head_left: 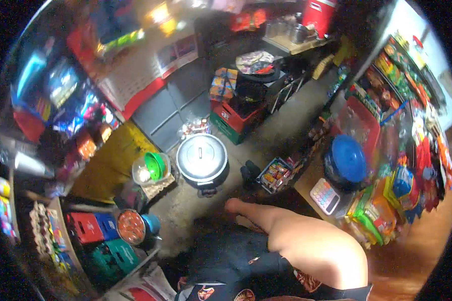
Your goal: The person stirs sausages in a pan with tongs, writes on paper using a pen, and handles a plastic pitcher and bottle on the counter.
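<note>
Neither of my hands shows in this view; only my bent bare leg [316, 241] and dark shorts [226, 256] appear at the bottom. In front of me on the floor stands a large silver pot [202, 165] with its lid on. Left of the pot, a green bowl [156, 166] sits in a clear container on a stack of egg trays [158, 188]. Lower left, a bowl of reddish food [131, 227] stands beside a blue container [151, 225].
To the right, a counter carries a calculator [325, 196], a blue basin [348, 157] and packaged goods [374, 213]. A small basket of packets [277, 174] lies beyond my foot. Red and green crates [236, 120] stand farther back. Red, blue and green boxes [113, 256] are lower left.
</note>
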A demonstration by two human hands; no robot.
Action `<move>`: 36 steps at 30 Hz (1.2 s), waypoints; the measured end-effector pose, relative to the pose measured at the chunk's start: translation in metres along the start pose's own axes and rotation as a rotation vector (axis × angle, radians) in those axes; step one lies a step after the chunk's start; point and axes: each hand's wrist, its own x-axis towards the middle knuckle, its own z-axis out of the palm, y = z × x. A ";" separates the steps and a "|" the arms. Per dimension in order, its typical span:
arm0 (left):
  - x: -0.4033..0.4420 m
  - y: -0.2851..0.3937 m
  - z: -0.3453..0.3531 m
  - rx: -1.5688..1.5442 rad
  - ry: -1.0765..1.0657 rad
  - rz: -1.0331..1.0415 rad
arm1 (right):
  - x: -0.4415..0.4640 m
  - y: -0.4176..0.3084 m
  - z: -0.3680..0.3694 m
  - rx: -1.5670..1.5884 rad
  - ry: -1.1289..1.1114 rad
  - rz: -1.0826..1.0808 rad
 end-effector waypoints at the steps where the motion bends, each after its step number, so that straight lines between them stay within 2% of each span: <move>1: 0.007 0.007 -0.006 0.027 -0.007 0.022 | 0.013 0.004 0.024 0.003 0.020 0.016; 2: 0.012 0.018 -0.014 0.052 -0.012 0.043 | 0.025 0.012 0.044 0.005 0.041 0.032; 5: 0.032 0.041 -0.032 0.131 -0.035 0.104 | -0.017 0.002 0.012 0.850 0.119 0.559; 11: 0.054 0.079 -0.051 0.276 -0.081 0.197 | -0.074 0.033 0.026 0.611 0.118 0.747; 14: 0.058 0.092 -0.056 0.333 -0.101 0.228 | -0.138 0.006 -0.015 0.903 0.370 1.005; 19: 0.064 0.107 -0.061 0.411 -0.126 0.276 | -0.195 -0.021 -0.013 0.894 0.265 1.031; 23: 0.065 0.118 -0.062 0.460 -0.141 0.305 | -0.198 -0.035 0.015 0.621 0.162 0.820; 26: 0.063 0.124 -0.063 0.482 -0.146 0.320 | -0.146 -0.017 0.124 0.822 0.388 1.118; 36: 0.048 0.087 -0.074 0.455 -0.142 0.309 | -0.162 -0.029 0.103 1.025 0.365 1.084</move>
